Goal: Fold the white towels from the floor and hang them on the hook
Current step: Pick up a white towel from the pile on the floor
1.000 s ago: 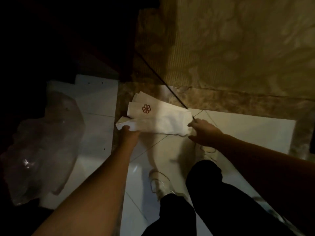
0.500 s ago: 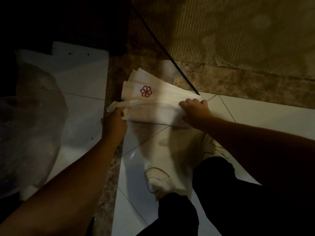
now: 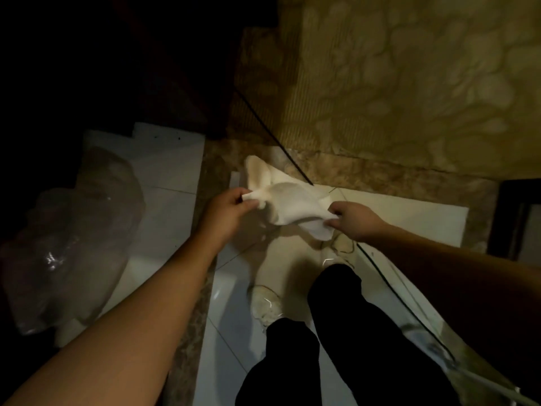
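A white towel (image 3: pixel 288 205) hangs crumpled between my two hands, lifted above the tiled floor. My left hand (image 3: pixel 227 210) pinches its left corner with thumb and fingers. My right hand (image 3: pixel 352 219) pinches the towel's right edge. More white cloth (image 3: pixel 259 172) shows behind and below the held towel, near the wall; whether it is the same towel or another lying on the floor I cannot tell. No hook is in view.
A clear plastic bag (image 3: pixel 70 238) lies on the white floor tiles at the left. A patterned tan wall (image 3: pixel 409 83) rises ahead, with a thin black rod (image 3: pixel 273 139) slanting along it. My shoes (image 3: pixel 266 303) and dark trousers stand just below the towel.
The towel lay flat on the floor with a red flower mark showing; both hands have now picked it up, and it hangs bunched between them. The view has tilted upward.
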{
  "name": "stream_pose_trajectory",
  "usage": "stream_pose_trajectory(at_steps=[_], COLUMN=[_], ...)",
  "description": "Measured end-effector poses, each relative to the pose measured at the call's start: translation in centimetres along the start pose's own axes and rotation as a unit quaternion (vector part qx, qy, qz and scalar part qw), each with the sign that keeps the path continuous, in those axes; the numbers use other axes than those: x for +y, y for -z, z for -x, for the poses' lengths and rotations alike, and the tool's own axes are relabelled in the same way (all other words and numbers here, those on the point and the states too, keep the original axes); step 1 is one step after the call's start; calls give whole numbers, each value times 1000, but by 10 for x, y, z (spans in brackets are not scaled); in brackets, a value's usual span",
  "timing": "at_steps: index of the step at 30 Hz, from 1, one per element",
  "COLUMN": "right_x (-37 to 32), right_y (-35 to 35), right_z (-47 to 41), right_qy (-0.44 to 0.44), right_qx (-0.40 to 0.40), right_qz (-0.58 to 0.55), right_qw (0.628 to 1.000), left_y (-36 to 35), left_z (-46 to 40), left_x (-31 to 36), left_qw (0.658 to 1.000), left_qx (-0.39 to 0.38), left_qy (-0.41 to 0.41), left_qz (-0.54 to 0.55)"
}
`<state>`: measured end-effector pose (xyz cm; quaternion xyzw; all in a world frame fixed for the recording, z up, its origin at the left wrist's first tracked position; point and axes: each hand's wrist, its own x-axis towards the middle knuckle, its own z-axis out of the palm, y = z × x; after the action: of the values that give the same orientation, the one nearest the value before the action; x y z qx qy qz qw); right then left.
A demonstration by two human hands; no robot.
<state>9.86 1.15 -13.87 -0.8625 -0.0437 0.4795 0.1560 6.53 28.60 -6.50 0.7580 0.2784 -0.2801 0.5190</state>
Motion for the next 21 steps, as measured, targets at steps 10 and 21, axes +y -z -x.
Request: stream_pose_trajectory(at_steps=[10, 21], right_x=[-106, -192], right_y=[121, 209], right_z=[237, 495], right_qy=[216, 270], right_qx=[165, 243], right_qz=[-156, -169], right_qw=[950, 916], left_y=[38, 90], left_z=[172, 416], left_x=[161, 300], left_qw=[988, 955], left_qx=[-101, -84], left_qy=[-107, -279], left_qz=[43, 47])
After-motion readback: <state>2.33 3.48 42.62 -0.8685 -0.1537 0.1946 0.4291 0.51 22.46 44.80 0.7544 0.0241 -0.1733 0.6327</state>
